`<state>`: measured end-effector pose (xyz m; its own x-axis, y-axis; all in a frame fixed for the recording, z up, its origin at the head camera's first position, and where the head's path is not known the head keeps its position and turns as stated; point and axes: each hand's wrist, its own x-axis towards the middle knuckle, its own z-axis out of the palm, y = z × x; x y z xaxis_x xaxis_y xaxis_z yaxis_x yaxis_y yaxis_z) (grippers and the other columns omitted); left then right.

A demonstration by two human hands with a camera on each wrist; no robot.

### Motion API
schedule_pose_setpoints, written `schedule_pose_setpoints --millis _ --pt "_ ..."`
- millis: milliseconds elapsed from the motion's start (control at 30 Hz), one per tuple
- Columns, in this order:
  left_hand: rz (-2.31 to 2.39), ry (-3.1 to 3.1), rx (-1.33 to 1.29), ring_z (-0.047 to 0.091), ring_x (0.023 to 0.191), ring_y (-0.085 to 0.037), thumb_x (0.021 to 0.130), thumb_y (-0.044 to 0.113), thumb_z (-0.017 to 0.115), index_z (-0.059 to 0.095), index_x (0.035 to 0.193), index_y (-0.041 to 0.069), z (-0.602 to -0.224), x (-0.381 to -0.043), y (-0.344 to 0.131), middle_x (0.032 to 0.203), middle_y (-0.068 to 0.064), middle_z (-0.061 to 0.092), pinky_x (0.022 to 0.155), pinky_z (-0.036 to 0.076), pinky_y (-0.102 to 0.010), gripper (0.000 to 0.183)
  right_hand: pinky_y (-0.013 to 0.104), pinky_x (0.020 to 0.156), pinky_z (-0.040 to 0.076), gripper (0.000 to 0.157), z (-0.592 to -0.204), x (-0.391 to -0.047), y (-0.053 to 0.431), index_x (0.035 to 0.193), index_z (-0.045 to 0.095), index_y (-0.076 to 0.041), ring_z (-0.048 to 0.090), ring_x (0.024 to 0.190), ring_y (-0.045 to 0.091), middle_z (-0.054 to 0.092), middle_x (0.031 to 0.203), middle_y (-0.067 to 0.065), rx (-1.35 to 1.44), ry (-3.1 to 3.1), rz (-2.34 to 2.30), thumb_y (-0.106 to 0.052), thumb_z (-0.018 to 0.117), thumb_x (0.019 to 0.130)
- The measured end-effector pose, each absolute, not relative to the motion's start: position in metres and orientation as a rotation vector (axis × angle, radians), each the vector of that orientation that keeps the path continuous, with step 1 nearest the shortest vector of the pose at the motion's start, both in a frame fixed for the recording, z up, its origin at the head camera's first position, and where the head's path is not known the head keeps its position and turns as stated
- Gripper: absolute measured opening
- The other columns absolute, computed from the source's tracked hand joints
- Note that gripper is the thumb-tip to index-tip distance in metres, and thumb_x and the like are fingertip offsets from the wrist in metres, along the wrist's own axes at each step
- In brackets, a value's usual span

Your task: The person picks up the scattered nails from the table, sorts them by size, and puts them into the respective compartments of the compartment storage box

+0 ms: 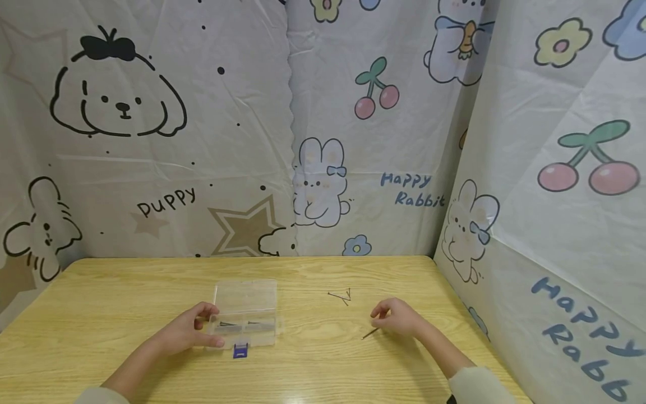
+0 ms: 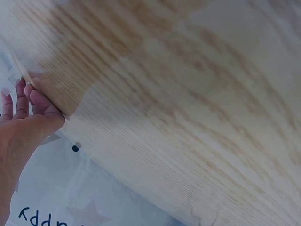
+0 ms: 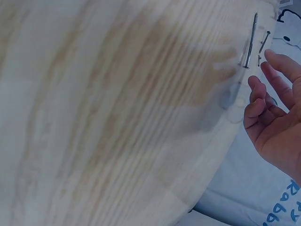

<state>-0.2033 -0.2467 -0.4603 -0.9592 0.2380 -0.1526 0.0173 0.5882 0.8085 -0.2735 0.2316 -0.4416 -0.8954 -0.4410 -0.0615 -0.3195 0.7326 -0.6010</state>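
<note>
A clear plastic compartment box (image 1: 260, 338) stands on the table with its lid (image 1: 245, 295) open toward the back and a blue latch (image 1: 240, 351) at the front. Thin dark nails (image 1: 229, 324) lie in its left and right compartments. At the box's left side my left hand (image 1: 184, 330) grips it, thumb in front and fingers behind. A single longer nail (image 3: 251, 40) lies on the table. Close beside that nail is my right hand (image 1: 397, 317), its fingers loosely bent; the right wrist view shows a gap between fingertips and nail.
Several loose nails (image 1: 341, 297) lie crossed on the wooden table (image 1: 313, 365), behind and left of the right hand. Printed curtain cloth (image 1: 242, 140) hangs along the table's back edge, and another cloth side (image 1: 565, 252) borders the right.
</note>
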Motion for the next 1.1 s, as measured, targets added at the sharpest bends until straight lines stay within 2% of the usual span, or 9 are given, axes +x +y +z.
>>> schedule_pose_setpoints --millis 400,800,1100 --pt "1.303 2.578 0.194 0.046 0.115 -0.036 0.074 0.034 0.079 0.041 0.128 -0.001 -0.459 -0.203 -0.247 0.13 -0.019 0.046 0.099 0.04 -0.053 0.074 0.02 0.061 0.041 0.015 -0.453 -0.271 0.242 0.089 0.068 -0.006 0.048 0.073 0.01 0.06 0.082 0.0 -0.591 2.757 -0.897 -0.015 0.073 0.079" --pt "1.31 2.582 0.192 0.047 0.114 -0.034 0.073 0.033 0.08 0.043 0.126 0.0 -0.462 -0.204 -0.247 0.127 -0.016 0.049 0.099 0.041 -0.051 0.073 0.02 0.058 0.04 0.004 -0.458 -0.272 0.243 0.081 0.067 -0.01 0.047 0.068 0.007 0.057 0.075 -0.004 -0.643 2.742 -0.882 -0.013 0.069 0.083" --pt "1.324 2.565 0.208 0.046 0.116 -0.036 0.074 0.033 0.079 0.041 0.128 -0.001 -0.461 -0.204 -0.247 0.128 -0.018 0.048 0.1 0.04 -0.052 0.074 0.02 0.057 0.038 0.006 -0.458 -0.271 0.239 0.08 0.067 -0.01 0.045 0.066 0.006 0.055 0.072 -0.005 -0.66 2.738 -0.913 -0.015 0.068 0.084"
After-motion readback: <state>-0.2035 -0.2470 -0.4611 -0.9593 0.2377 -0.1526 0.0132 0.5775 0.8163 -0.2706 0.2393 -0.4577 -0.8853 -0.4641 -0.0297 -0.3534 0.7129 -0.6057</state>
